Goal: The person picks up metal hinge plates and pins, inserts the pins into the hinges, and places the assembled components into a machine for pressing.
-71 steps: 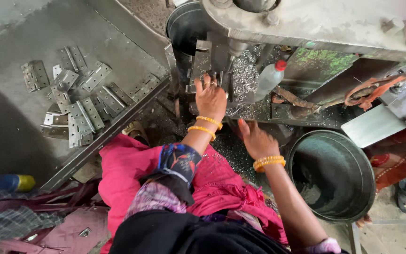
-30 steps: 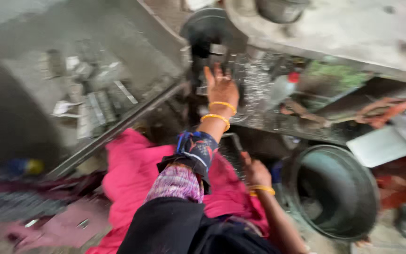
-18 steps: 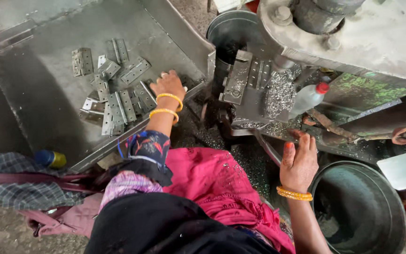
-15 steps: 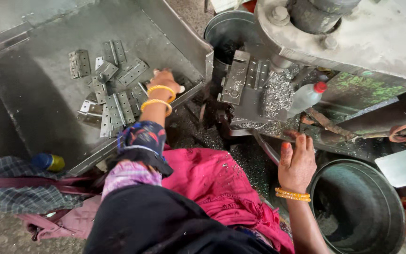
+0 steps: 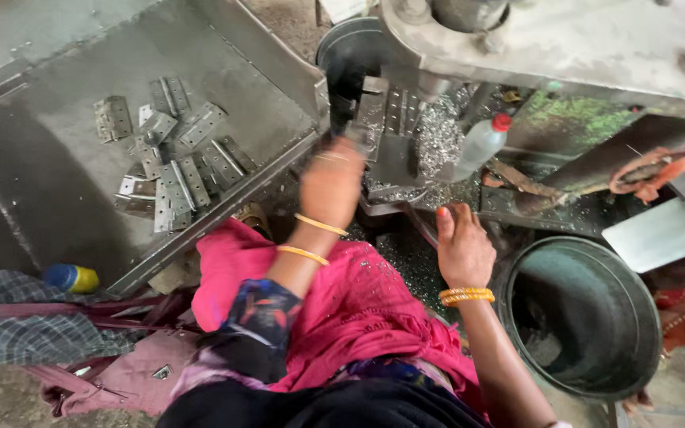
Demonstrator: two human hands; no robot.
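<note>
Left hand (image 5: 331, 184), blurred, grip indeterminate, hovers just right of the tray's (image 5: 57, 166) hinge plates (image 5: 176, 162); right hand (image 5: 463, 250) open, farther right.

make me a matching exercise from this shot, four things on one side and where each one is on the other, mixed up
Things:
1. metal hinge plates
2. plastic bottle with red cap
3. round metal bucket
4. blue and yellow container

Places:
A. on the ground beside the checked cloth, lower left
B. piled in the grey metal tray, upper left
C. just right of the right hand
D. on the machine bed among metal shavings

Pairs: 1-B, 2-D, 3-C, 4-A
</note>
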